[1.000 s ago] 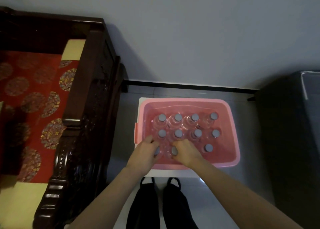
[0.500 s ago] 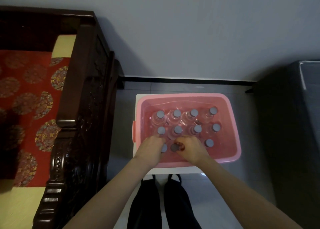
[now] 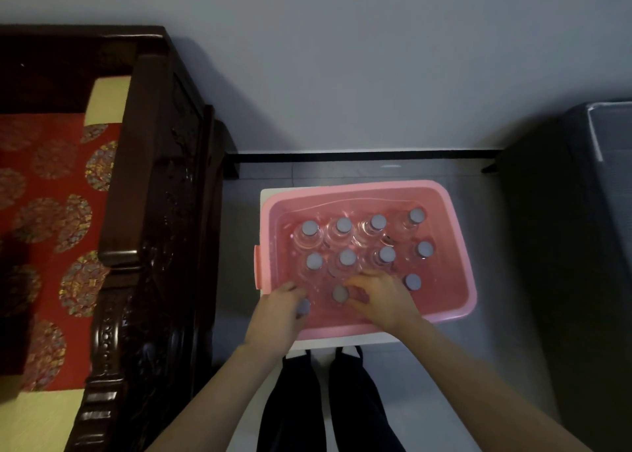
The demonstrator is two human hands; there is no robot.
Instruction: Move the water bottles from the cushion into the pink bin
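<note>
Pink bin [image 3: 455,233]: many upright water bottles [image 3: 343,233] inside.
Left hand [image 3: 278,311]: fingers curled around one near-row bottle.
Right hand [image 3: 383,296]: fingers curled beside another bottle; grip unclear.

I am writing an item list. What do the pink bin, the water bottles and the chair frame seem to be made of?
Pink bin: likely plastic, smooth, slightly translucent walls.
Water bottles: clear plastic probably, with matte grey caps; the pink shows through them.
Chair frame: dark carved wood, glossy, apparently lacquered.
</note>
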